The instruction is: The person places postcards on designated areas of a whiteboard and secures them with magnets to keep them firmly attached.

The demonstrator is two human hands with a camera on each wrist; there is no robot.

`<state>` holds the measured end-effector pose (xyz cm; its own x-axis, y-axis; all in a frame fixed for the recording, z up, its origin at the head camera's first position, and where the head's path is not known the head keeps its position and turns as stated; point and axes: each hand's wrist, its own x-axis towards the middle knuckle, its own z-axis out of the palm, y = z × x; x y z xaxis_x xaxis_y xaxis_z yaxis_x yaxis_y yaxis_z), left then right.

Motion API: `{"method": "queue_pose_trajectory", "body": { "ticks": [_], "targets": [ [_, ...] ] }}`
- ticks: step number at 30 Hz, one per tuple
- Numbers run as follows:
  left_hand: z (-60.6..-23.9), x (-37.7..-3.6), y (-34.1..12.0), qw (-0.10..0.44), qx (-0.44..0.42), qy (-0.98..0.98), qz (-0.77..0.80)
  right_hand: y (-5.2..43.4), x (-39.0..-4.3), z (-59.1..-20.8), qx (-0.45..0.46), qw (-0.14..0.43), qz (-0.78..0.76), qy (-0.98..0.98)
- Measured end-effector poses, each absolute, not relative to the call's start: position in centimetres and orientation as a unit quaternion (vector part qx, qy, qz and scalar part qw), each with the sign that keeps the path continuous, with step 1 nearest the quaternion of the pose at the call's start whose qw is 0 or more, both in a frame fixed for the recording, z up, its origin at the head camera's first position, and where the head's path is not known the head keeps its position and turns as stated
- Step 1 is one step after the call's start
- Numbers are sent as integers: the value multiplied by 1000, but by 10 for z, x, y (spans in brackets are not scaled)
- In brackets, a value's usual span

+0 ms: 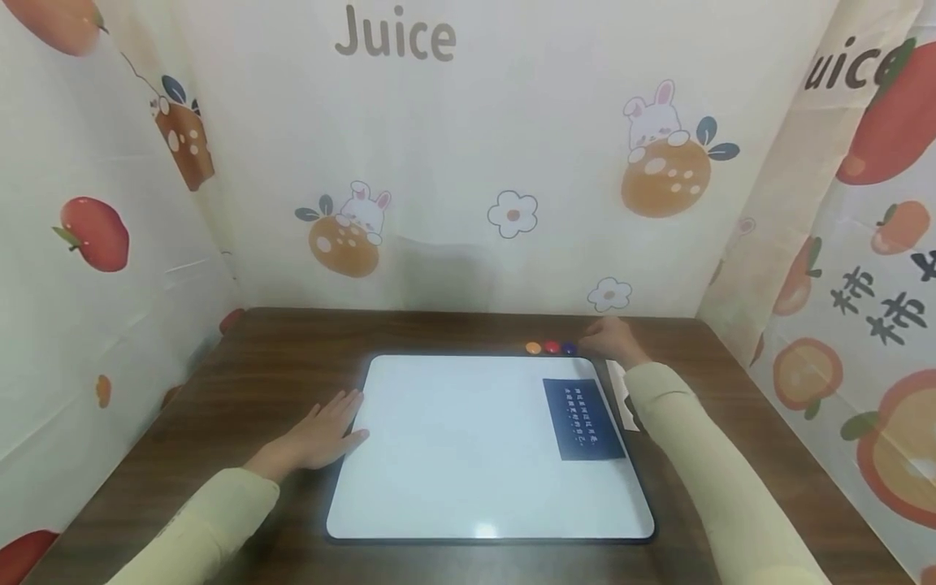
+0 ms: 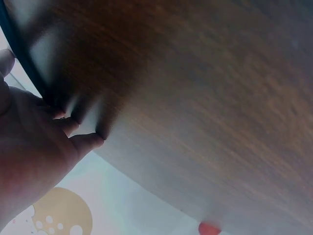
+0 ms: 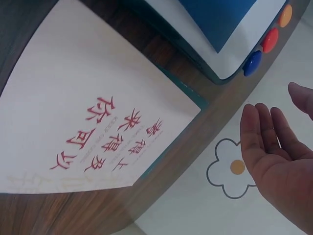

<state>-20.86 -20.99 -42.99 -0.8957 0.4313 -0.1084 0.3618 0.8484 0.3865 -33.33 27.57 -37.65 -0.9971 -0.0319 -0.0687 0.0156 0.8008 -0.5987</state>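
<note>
Whiteboard on brown table, fruit-print curtains around; both hands' fingers straight, empty.

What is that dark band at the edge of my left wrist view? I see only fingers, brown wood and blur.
Observer: It is the rim of a whiteboard; the left hand lies flat on the table against its left edge.
Visitor: Anything on the board?
Observer: A dark blue card with pale writing lies near its right edge.
Visitor: And the other hand?
Observer: The right hand is open at the board's far right corner, beside three round magnets: orange, red, blue.
</note>
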Motion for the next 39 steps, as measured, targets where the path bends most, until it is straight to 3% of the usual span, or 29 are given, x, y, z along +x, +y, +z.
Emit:
{"method": "queue_pose_trajectory", "body": {
  "ticks": [39],
  "targets": [
    [-428,-210,-206,91,197,959,184,260,-366,-411,16,40,-303,952]
  ]
}}
